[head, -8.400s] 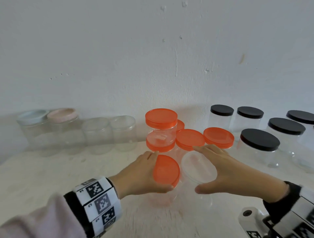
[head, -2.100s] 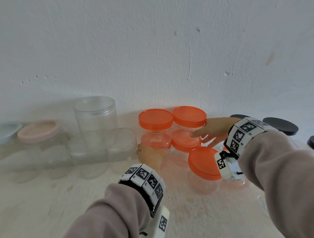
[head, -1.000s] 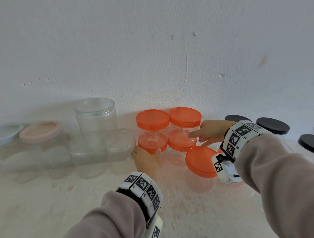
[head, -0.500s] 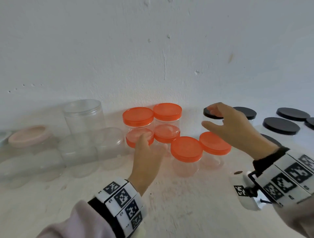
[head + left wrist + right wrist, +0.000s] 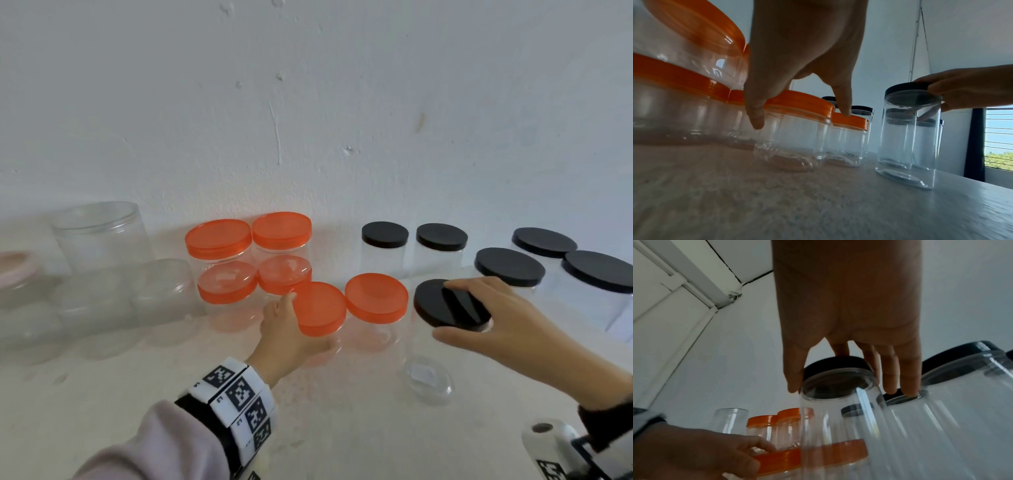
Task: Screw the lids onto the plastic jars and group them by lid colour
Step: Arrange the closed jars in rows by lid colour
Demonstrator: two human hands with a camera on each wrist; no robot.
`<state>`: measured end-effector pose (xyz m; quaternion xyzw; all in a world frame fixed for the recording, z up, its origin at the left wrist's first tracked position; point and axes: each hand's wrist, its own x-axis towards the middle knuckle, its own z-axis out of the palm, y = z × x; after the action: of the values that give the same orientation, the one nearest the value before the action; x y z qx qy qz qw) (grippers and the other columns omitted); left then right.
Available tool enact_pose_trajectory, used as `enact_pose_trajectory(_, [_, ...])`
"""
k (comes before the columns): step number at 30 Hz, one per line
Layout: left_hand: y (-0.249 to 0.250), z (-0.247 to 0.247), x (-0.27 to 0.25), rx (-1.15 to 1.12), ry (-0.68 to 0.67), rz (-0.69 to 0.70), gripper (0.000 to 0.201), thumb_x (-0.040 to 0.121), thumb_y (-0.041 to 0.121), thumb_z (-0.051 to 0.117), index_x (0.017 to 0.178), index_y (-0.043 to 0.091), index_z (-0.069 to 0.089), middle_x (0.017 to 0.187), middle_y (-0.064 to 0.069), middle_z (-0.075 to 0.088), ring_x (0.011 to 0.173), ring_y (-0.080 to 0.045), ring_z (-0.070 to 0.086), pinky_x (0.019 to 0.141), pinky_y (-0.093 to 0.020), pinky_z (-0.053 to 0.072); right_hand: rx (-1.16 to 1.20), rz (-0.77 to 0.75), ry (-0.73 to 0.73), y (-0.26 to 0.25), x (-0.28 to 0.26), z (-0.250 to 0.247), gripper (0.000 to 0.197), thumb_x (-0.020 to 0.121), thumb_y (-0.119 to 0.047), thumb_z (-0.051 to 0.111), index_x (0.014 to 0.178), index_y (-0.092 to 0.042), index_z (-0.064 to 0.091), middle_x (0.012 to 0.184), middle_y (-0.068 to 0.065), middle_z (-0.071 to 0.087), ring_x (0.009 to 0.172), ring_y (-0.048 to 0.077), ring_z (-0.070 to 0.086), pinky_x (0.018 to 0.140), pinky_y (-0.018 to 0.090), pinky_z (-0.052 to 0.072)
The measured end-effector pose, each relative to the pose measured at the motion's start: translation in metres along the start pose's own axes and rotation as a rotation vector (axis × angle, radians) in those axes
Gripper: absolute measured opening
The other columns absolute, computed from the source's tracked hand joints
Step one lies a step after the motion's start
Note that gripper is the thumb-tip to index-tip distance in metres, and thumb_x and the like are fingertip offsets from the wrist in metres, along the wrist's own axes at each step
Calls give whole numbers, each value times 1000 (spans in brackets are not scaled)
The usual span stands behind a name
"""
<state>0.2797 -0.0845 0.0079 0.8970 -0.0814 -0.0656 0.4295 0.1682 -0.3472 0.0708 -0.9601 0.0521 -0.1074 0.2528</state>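
My left hand (image 5: pixel 301 325) grips an orange-lidded jar (image 5: pixel 320 306) at the front of the orange group; its thumb and fingers (image 5: pixel 756 120) curl round the lid rim. A second orange-lidded jar (image 5: pixel 376 298) stands just to its right. Two stacks of orange-lidded jars (image 5: pixel 219 241) stand behind, by the wall. My right hand (image 5: pixel 452 310) holds the black lid (image 5: pixel 435 305) of a tall clear jar (image 5: pixel 906 146) from above, thumb in front and fingers (image 5: pixel 908 386) behind. That jar leans slightly, its base at the table.
Several black-lidded jars (image 5: pixel 510 270) stand at the right, two more (image 5: pixel 385 236) by the wall. Clear-lidded jars (image 5: pixel 99 233) and a pink-lidded jar (image 5: pixel 13 270) crowd the left. The white wall (image 5: pixel 308 137) closes the back.
My right hand came down from hovering near the back black lids and now holds the tall black-lidded jar in front. My left hand moved from the orange stacks to the front orange jar.
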Motion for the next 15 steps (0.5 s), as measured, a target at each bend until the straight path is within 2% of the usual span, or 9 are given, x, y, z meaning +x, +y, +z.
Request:
enact_pose_trajectory(4, [2,17,4,-8,99,-13,112,68,41,83,150,20,10,146,-5,16,136,-25,26,111,-44,31,60,-60,46,21,5,-4,64,69,-47,77,126,-35,51,116,-18,43,99,-9,45,75,4,38])
enact_pose_trajectory(6, [1,22,6,-38,169,-14,109,70,37,84,150,18,12,148,-6,18,135,-23,29,110,-39,31,66,-68,80,31,10,-6,64,71,-43,78,128,-33,50,119,-15,40,98,-3,45,76,1,36])
enact_pose_trajectory(9, [0,24,7,-82,242,3,109,66,34,87,148,19,17,146,-4,24,124,-15,34,100,-28,32,64,-81,130,43,16,-7,65,73,-42,77,131,-30,50,122,-13,38,103,5,43,78,10,32])
enact_pose_trajectory(11, [1,22,5,-88,296,7,110,62,35,88,148,20,20,145,-4,28,119,-10,34,98,-27,32,69,-94,130,50,19,-4,66,74,-44,76,133,-30,48,124,-13,36,105,7,42,81,13,29])
enact_pose_trajectory(15, [10,10,-2,-37,434,46,109,56,40,90,144,20,28,142,-2,35,130,-21,36,107,-40,36,93,-128,122,60,20,3,68,76,-46,72,136,-30,46,129,-16,31,110,3,36,88,15,28])
